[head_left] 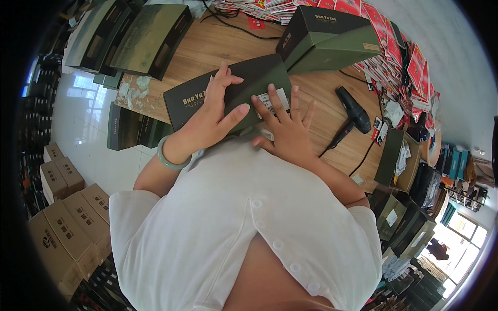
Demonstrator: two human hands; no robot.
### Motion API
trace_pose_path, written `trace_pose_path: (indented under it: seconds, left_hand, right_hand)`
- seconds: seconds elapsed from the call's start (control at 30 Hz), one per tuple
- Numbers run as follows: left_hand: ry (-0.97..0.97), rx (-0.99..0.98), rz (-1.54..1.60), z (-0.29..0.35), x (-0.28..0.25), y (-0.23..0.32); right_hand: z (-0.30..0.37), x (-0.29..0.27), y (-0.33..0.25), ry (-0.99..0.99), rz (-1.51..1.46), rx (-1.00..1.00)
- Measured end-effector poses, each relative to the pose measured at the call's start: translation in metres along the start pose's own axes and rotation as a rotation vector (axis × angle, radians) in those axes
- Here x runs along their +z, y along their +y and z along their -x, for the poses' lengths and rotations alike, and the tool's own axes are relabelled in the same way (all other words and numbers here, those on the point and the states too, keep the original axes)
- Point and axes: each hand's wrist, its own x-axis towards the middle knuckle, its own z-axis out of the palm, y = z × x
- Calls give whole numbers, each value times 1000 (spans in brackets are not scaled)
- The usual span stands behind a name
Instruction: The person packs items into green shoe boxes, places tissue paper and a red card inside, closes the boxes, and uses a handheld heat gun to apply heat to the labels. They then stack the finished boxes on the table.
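Right hand (286, 130) touches label (284, 97); left hand (210, 122) lies over box (249, 83).

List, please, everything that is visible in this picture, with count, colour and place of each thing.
Flat box: one, black and green, under both hands
Label: one, white, on that box
Table: one, wood-brown, before the person
Larger box: one, black and green, table's far side
Hair dryer: one, black, table's right
Cables: several, black, on table
Packets: many, red and white, table's far and right edges
Gift boxes: at least two, green and black, table's far left
Open box: one, green, at right
Cartons: several, brown, lower left
Background items: too small to count, mixed, far right
Bracelet: one, pale green, left wrist
Shirt: one, white, torso
Left hand: one, bare, over flat box
Right hand: one, bare, fingertips at label
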Motion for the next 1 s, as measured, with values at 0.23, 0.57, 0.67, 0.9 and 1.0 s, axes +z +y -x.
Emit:
trace_pose_path:
  seconds: [0.23, 0.57, 0.67, 0.9, 1.0]
  left_hand:
    - [22, 25, 42, 1, 2, -3]
    - [39, 3, 91, 0, 4, -2]
    - [55, 32, 81, -1, 5, -3]
    - [163, 39, 398, 2, 5, 1]
    - [416, -32, 394, 15, -10, 12]
  right_hand:
    - [3, 2, -6, 16, 13, 57]
    - [17, 13, -17, -38, -88, -99]
    - [25, 11, -15, -61, -52, -76]
    - [43, 3, 28, 161, -67, 218]
    - [29, 9, 60, 338, -189, 417]
